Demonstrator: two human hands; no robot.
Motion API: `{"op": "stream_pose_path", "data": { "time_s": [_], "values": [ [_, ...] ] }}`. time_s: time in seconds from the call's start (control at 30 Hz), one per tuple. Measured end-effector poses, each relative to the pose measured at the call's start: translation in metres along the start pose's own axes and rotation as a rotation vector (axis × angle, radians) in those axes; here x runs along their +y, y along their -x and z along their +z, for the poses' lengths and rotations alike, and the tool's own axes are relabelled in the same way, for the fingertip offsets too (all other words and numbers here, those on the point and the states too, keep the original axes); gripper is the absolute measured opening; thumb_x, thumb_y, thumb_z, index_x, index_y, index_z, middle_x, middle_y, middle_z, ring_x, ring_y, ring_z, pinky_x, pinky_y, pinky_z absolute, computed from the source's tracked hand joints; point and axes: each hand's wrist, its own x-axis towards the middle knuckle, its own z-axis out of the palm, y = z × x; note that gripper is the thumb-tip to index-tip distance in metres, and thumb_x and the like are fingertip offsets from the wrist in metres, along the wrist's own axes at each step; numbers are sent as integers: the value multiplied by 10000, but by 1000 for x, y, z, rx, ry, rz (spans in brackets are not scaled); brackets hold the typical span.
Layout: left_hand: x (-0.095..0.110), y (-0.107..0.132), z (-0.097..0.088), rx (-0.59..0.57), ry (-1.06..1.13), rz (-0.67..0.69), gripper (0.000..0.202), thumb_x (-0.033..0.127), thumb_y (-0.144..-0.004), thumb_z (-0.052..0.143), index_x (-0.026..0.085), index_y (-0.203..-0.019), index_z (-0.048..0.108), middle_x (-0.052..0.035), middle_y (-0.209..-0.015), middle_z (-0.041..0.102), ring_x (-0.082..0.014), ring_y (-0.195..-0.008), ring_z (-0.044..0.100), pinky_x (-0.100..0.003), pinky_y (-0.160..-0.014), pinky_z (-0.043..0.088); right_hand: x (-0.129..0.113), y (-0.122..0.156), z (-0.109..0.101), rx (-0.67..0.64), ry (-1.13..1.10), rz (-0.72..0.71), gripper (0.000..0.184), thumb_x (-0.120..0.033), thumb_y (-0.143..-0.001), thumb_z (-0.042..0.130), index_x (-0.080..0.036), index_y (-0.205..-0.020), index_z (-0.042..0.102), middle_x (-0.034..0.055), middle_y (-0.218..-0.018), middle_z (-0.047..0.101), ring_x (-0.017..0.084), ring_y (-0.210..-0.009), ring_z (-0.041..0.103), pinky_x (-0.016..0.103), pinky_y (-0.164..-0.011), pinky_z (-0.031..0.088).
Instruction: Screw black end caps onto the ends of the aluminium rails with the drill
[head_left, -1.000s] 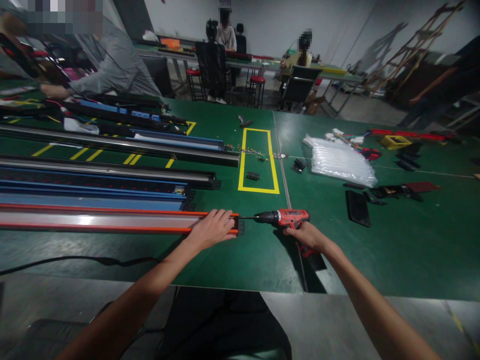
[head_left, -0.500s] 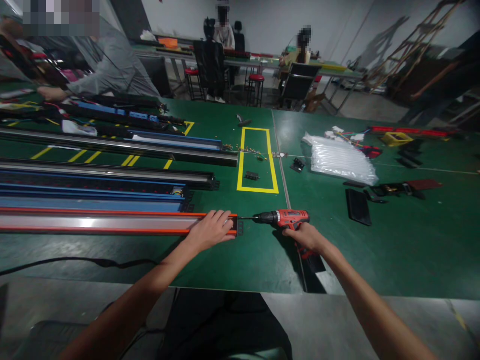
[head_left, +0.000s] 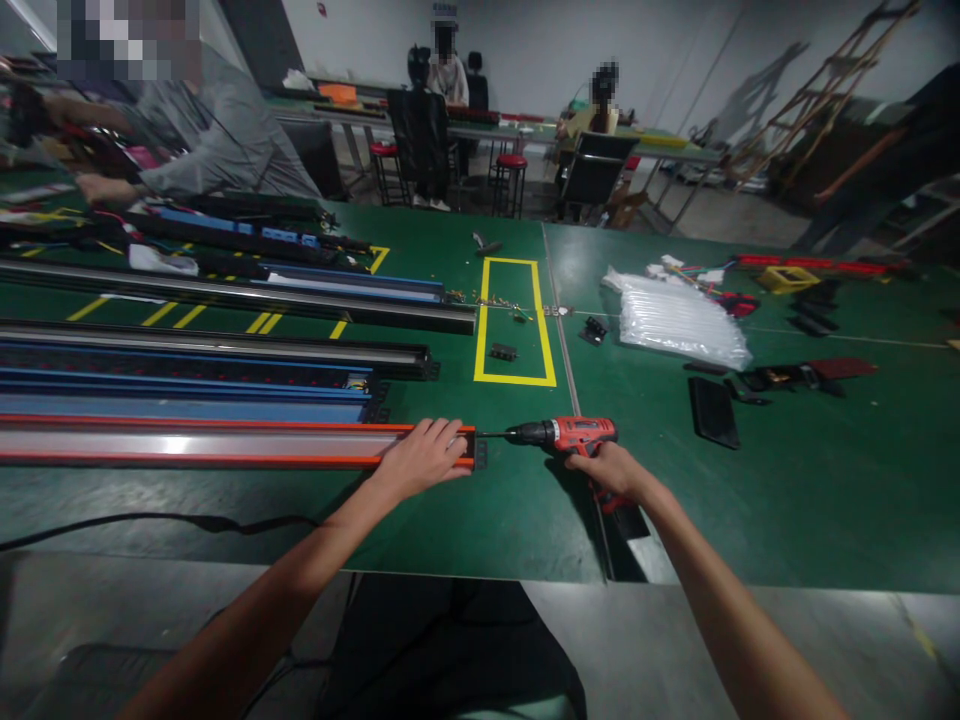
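My left hand (head_left: 424,457) is closed over the right end of a long orange-edged metal profile (head_left: 225,445), its fingers wrapped across the top. A black end cap (head_left: 481,448) with holes sits at that end of the profile. My right hand (head_left: 611,470) grips the handle of a red and black cordless drill (head_left: 581,434). The drill lies level and points left, its long thin bit reaching the end cap. Whether the bit's tip sits in a screw is too small to tell.
Blue profiles (head_left: 180,408) and black profiles (head_left: 225,340) lie behind the orange one. A yellow taped rectangle (head_left: 515,381) holds small screws and a black cap (head_left: 504,352). To the right are a bubble-wrap pack (head_left: 682,320) and a black phone-like slab (head_left: 714,412). A co-worker (head_left: 225,130) leans in at the left.
Both my hands, the drill and the profile stay almost where they were. The view has shifted slightly. At the far left, the co-worker's arm and a dark tool have moved.
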Motion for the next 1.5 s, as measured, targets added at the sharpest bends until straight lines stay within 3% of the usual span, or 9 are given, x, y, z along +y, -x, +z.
{"op": "stream_pose_path", "data": {
  "time_s": [0.87,1.5],
  "values": [
    [0,-1,-3,6,4,-10,438,553,-938,577,139,-1078,595,-187,-1272,604,-318,-1089,588,-403,-858,427,-1,0,-1,14,41,-23,252,-399,-774,684,-182,-671,611,-3,-621,603,143,-579,525,255,-566,407],
    [0,-1,-3,-14,-6,12,446,561,-964,520,136,-1069,604,-193,-1255,608,-316,-1078,589,-407,-859,429,2,-4,-3,-29,24,-50,272,-434,-750,672,-186,-674,589,-15,-606,552,134,-566,466,268,-544,350]
  ]
}}
